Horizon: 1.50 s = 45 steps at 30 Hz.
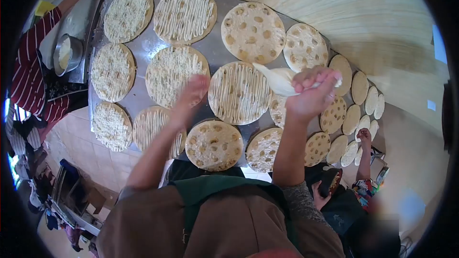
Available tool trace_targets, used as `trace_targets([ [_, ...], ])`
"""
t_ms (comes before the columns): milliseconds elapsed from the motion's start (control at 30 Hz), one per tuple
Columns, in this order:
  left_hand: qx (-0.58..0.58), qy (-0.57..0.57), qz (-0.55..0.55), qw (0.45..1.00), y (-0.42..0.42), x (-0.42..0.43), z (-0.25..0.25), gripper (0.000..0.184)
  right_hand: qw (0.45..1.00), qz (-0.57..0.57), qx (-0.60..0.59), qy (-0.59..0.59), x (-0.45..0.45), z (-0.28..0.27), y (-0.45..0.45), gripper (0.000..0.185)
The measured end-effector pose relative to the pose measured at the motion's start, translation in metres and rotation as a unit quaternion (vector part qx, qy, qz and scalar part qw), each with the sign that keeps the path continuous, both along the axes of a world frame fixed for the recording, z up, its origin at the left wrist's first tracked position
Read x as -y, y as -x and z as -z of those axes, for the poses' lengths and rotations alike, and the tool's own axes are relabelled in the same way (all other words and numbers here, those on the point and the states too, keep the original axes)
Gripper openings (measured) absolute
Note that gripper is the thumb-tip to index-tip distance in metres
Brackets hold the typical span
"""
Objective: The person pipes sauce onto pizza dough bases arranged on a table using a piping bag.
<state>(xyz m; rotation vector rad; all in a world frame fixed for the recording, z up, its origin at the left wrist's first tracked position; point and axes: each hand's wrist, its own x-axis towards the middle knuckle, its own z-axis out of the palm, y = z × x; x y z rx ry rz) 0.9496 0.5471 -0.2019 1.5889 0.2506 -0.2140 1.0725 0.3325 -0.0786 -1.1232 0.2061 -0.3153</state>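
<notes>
My right hand [313, 93] is closed around the top of a white piping bag [278, 80], whose narrow tip points left. Below the tip lies a round flat dough base [239, 95], like a pizza, striped with lines of pale cream. My left hand [190, 98] is smeared by motion, so its fingers cannot be made out; it hovers by the right edge of a round base with crumbly white topping [169, 74]. Nearer my body sits a base dotted with brown slices [213, 145], without stripes. A similar dotted base [253, 33] lies beyond the bag.
Several more round bases cover the metal table [143, 57], running on to plain ones [359, 87] at right. A pale wooden wall [334, 5] borders the far side. A person in a striped sleeve [28, 62] stands left by a metal bowl [67, 55]; another person's hand [364, 136] is at right.
</notes>
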Motion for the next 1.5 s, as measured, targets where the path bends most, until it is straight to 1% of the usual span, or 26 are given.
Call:
trace_targets([
  [33,-0.236,0.343,-0.018,0.909,-0.026,0.047,-0.025,0.07,1.0,-0.027,0.008,0.008,-0.01,0.0,0.003,0.036],
  [67,-0.3,0.479,-0.021,0.825,-0.042,0.073,-0.043,0.083,0.998,-0.055,0.016,0.016,-0.021,0.0,0.005,0.036],
  [100,-0.261,0.587,-0.071,0.763,-0.059,0.087,-0.058,0.074,0.999,-0.047,-0.006,0.01,-0.033,-0.001,0.008,0.036],
  [133,-0.217,0.683,-0.119,0.688,-0.074,0.093,-0.065,0.066,0.998,-0.061,-0.02,0.003,-0.039,0.003,0.013,0.037],
  [233,-0.173,0.622,-0.227,0.729,-0.088,0.104,-0.029,0.04,0.994,-0.1,-0.041,-0.001,-0.048,0.013,0.02,0.037],
  [333,-0.235,0.701,-0.218,0.637,-0.098,0.099,-0.013,0.021,0.991,-0.126,-0.031,0.041,-0.053,0.012,0.015,0.037],
  [433,-0.267,0.581,-0.187,0.745,-0.127,0.088,-0.035,0.023,0.988,-0.126,-0.047,0.078,-0.058,0.005,-0.001,0.036],
  [533,-0.199,0.615,-0.172,0.743,-0.149,0.087,-0.019,0.024,0.987,-0.128,-0.05,0.084,-0.063,0.001,-0.022,0.037],
  [567,-0.207,0.591,-0.183,0.758,-0.154,0.087,-0.018,0.026,0.987,-0.129,-0.037,0.091,-0.066,0.003,-0.033,0.037],
  [667,-0.209,0.63,-0.25,0.705,-0.181,0.087,-0.015,0.034,0.982,-0.129,-0.023,0.135,-0.081,0.013,-0.07,0.039],
  [700,-0.19,0.634,-0.287,0.693,-0.195,0.09,-0.003,0.035,0.98,-0.129,-0.017,0.149,-0.087,0.02,-0.084,0.04],
  [833,-0.175,0.624,-0.275,0.71,-0.224,0.075,0.026,0.035,0.964,-0.15,-0.026,0.219,-0.1,0.046,-0.112,0.035],
  [900,-0.196,0.58,-0.287,0.736,-0.209,0.084,0.041,0.035,0.96,-0.148,-0.056,0.23,-0.098,0.052,-0.102,0.041],
  [933,-0.204,0.558,-0.293,0.749,-0.196,0.085,0.038,0.035,0.958,-0.148,-0.07,0.236,-0.096,0.053,-0.096,0.044],
  [967,-0.231,0.544,-0.308,0.746,-0.177,0.089,0.034,0.033,0.956,-0.161,-0.087,0.229,-0.092,0.053,-0.086,0.044],
  [1033,-0.238,0.564,-0.318,0.723,-0.159,0.089,0.021,0.032,0.952,-0.185,-0.12,0.214,-0.085,0.05,-0.069,0.044],
  [1067,-0.242,0.575,-0.323,0.712,-0.157,0.088,0.015,0.032,0.957,-0.166,-0.107,0.213,-0.086,0.051,-0.073,0.044],
  [1100,-0.217,0.585,-0.332,0.707,-0.166,0.087,0.013,0.033,0.961,-0.146,-0.095,0.213,-0.089,0.053,-0.081,0.045],
  [1133,-0.212,0.569,-0.327,0.724,-0.184,0.088,0.017,0.034,0.965,-0.127,-0.084,0.213,-0.092,0.055,-0.089,0.045],
  [1200,-0.199,0.535,-0.315,0.758,-0.224,0.087,0.031,0.035,0.962,-0.105,-0.053,0.247,-0.101,0.052,-0.118,0.038],
  [1233,-0.21,0.515,-0.318,0.768,-0.229,0.085,0.028,0.035,0.959,-0.094,-0.038,0.264,-0.102,0.051,-0.124,0.035],
  [1300,-0.233,0.474,-0.323,0.786,-0.238,0.079,0.013,0.035,0.955,-0.095,-0.058,0.274,-0.099,0.051,-0.12,0.035],
  [1333,-0.217,0.509,-0.328,0.766,-0.228,0.083,0.011,0.034,0.953,-0.096,-0.066,0.279,-0.099,0.05,-0.117,0.035],
  [1400,-0.182,0.575,-0.335,0.724,-0.185,0.093,0.003,0.034,0.961,-0.111,-0.115,0.227,-0.086,0.052,-0.088,0.034],
  [1433,-0.201,0.56,-0.333,0.732,-0.169,0.095,0.001,0.034,0.963,-0.12,-0.138,0.2,-0.081,0.053,-0.076,0.034],
  [1500,-0.24,0.529,-0.327,0.746,-0.148,0.096,0.001,0.034,0.961,-0.123,-0.143,0.204,-0.077,0.053,-0.067,0.034],
])
